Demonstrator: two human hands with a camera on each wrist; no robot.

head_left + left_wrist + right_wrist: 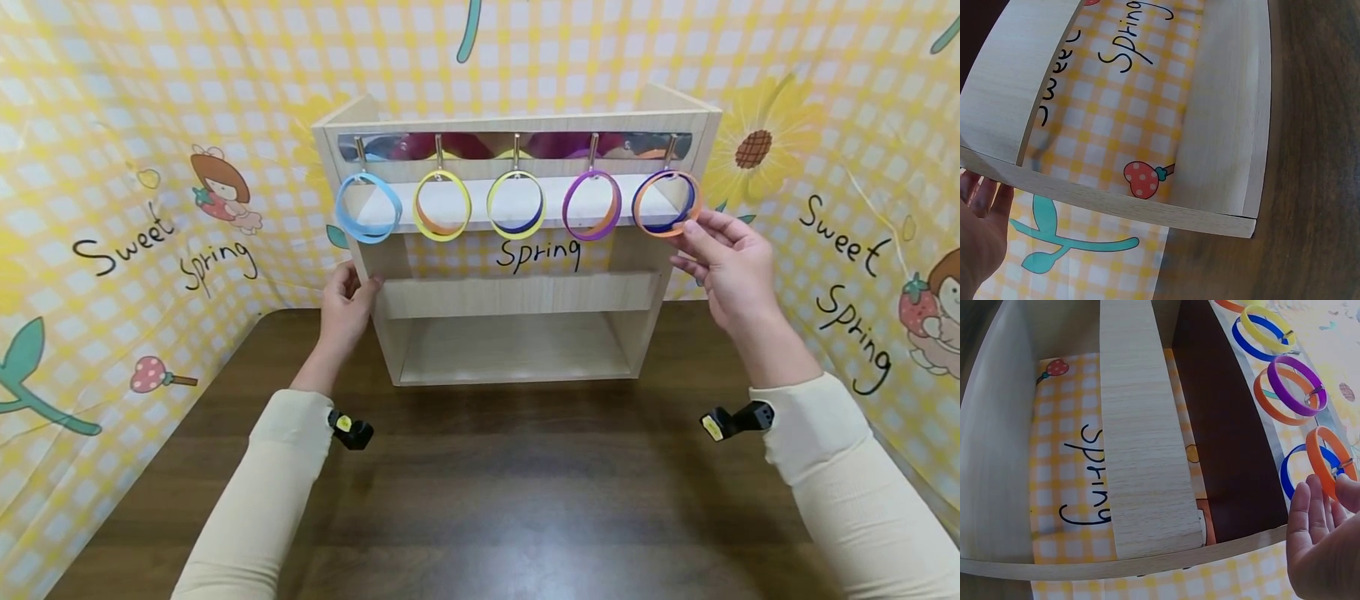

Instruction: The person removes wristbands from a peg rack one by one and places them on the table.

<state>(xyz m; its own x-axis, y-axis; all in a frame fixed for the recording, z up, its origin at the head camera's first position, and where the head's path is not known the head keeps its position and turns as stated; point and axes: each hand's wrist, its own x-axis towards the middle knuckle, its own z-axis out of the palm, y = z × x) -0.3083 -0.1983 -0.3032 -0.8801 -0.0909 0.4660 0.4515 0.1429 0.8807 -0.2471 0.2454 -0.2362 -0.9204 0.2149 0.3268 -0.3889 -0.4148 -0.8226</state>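
Wristband, orange, partly hidden where the right hand pinched it, hung at the wooden rack's right; left hand gripped the rack's left side.

Cream sleeves end in folded cuffs, each bearing a black, yellow-marked camera.

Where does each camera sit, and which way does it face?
Head: on the head, facing forward and down at the wooden rack and hanging rings; left hand, right hand and sleeves show.
Left wrist: on that wrist, facing the wooden rack's openings; part of that hand shows.
Right wrist: on that wrist, facing the wooden rack and hanging rings; part of that hand shows.
Shared: head and right wrist both show the orange ring.
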